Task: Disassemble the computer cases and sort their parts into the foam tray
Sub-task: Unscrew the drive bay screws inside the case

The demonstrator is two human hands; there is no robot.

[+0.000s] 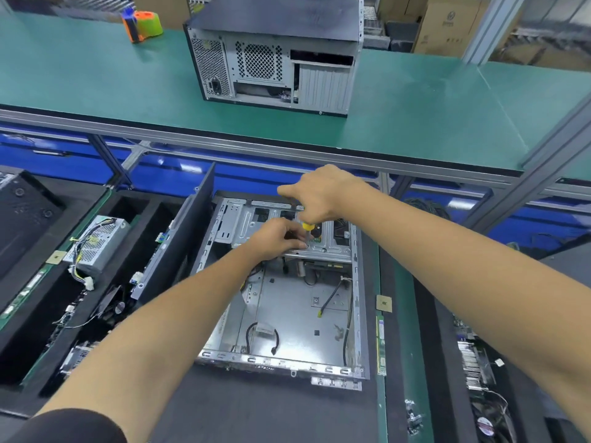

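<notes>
- Right hand (319,193) grips the yellow-handled screwdriver (308,227), tip down on the drive cage (271,225).
- Left hand (278,238) pinches at the tip.
- Open computer case (287,314) lies flat.

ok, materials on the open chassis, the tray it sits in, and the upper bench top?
Open chassis: bare sheet metal, probably steel; dull silver, stamped holes, folded edges.
Tray: likely black foam; matte, thick walls between compartments.
Upper bench top: looks like a green rubber or vinyl mat, soft sheen, on a silver, probably aluminium frame.
</notes>
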